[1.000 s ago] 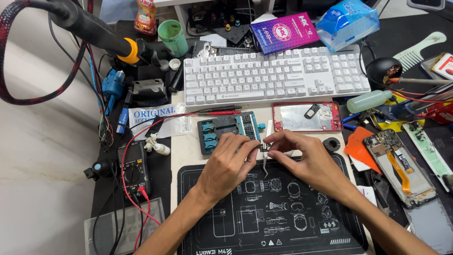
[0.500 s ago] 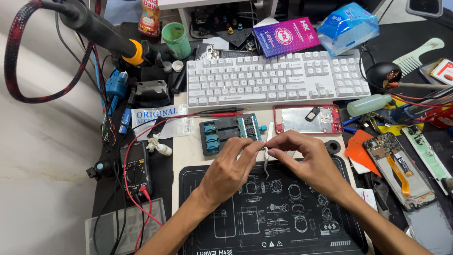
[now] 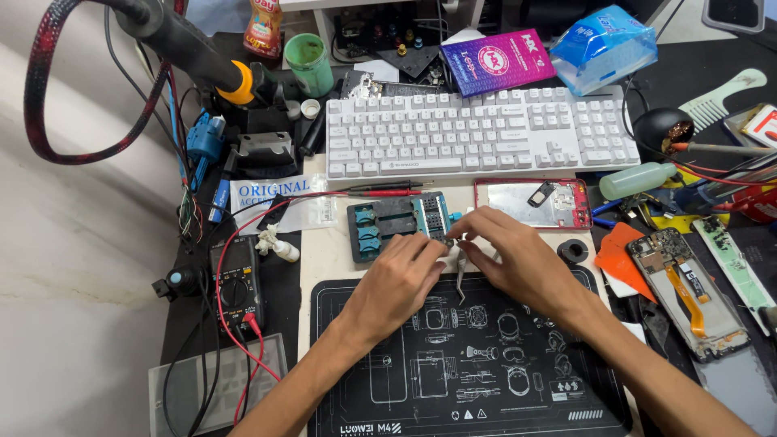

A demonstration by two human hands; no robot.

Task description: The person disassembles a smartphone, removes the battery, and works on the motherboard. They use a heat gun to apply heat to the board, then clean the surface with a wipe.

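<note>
Black work mat [image 3: 486, 380] with white line drawings. White keyboard [image 3: 477, 133]. Red-framed phone shell [image 3: 532, 204]. Magenta box [image 3: 498, 61]. Blue packet [image 3: 603, 44]. Green cup [image 3: 309, 63]. Orange pry card [image 3: 619, 259].

Small part under fingers [image 3: 443, 243] too tiny to identify, forearms cut off below

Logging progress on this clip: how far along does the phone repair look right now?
Done: the red-framed phone lies opened, and a second stripped phone lies at the right. In hand: the left hand and right hand meet over a small part beside the board holder, tweezers hanging between them. Left: both phones remain open, nothing reassembled.
</note>
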